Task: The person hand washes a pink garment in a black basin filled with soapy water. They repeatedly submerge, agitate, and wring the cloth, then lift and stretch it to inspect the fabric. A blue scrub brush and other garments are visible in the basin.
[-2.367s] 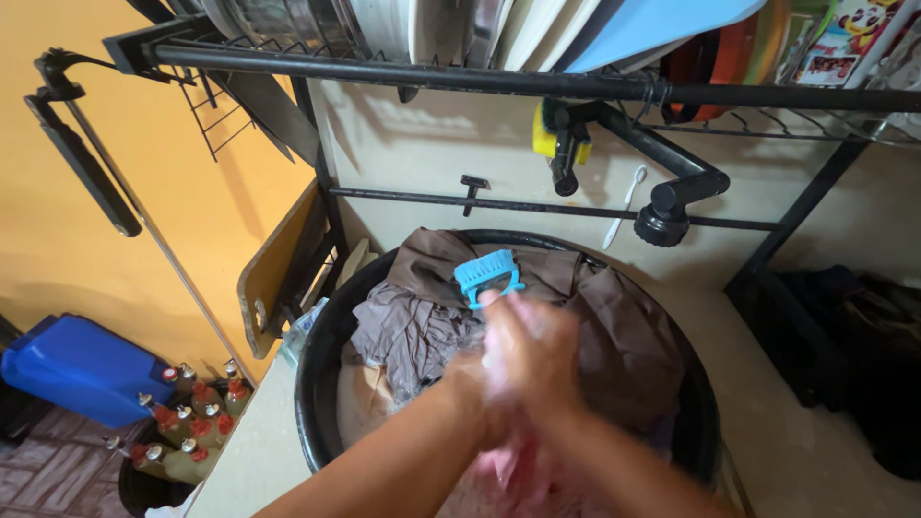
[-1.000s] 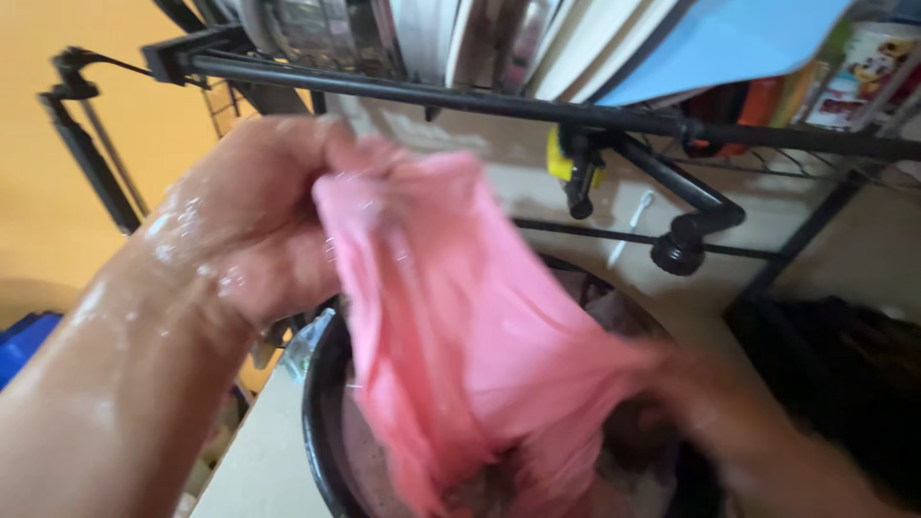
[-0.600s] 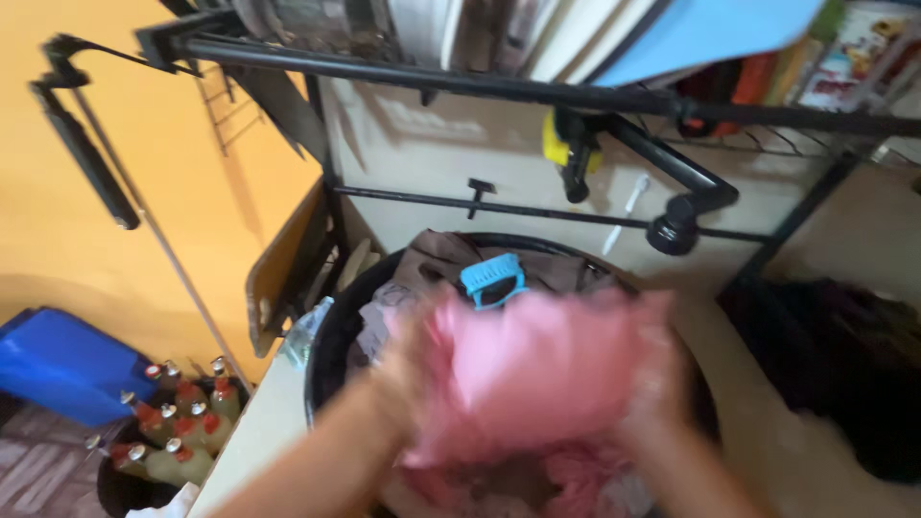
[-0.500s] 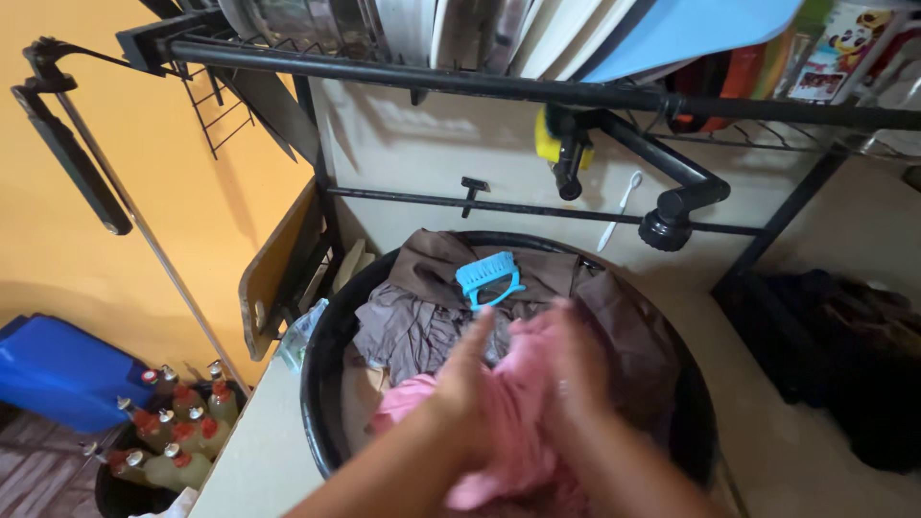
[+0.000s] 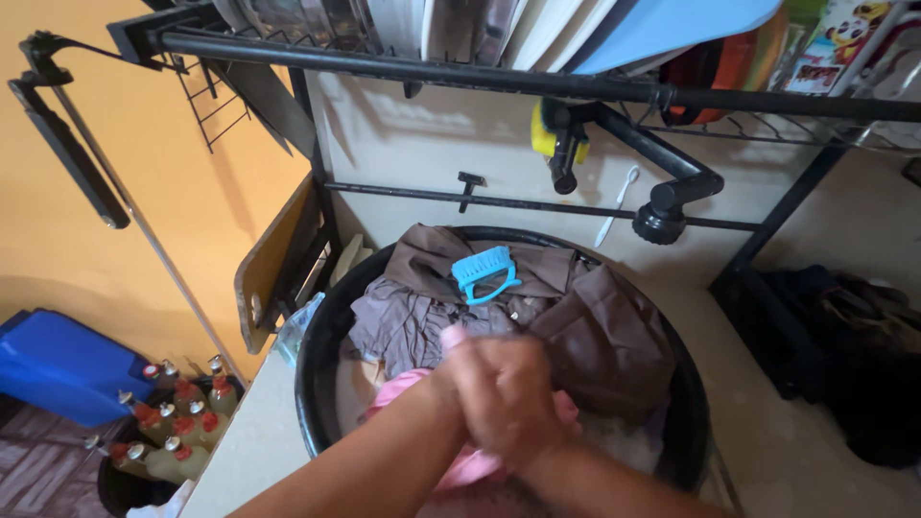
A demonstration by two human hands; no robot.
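Both hands are pressed together over a black round basin [image 5: 317, 384], the left hand [image 5: 480, 384] and the right hand [image 5: 528, 422] curled shut on a pink cloth [image 5: 403, 388] bunched between them. Pink folds show to the left of the left wrist and again below the knuckles; the hands are motion-blurred, so single fingers cannot be told apart. The pink cloth sits low in the near part of the basin, over pale sudsy water.

Behind the hands, a heap of brown cloth [image 5: 595, 336] fills the far half of the basin and drapes over its far rim. A light blue scrub brush [image 5: 483, 271] with a looped handle lies on top of that brown heap, well apart from the hands. The basin stands on a pale speckled bench [image 5: 240, 451]. Above it runs a black metal rack [image 5: 432, 72] loaded with plates and boards, and a black faucet [image 5: 662, 206] hangs from the rack over the far edge of the basin. To the left, on the floor below the bench, stand a blue jug [image 5: 58, 369] and a cluster of bottles with red caps [image 5: 163, 432].
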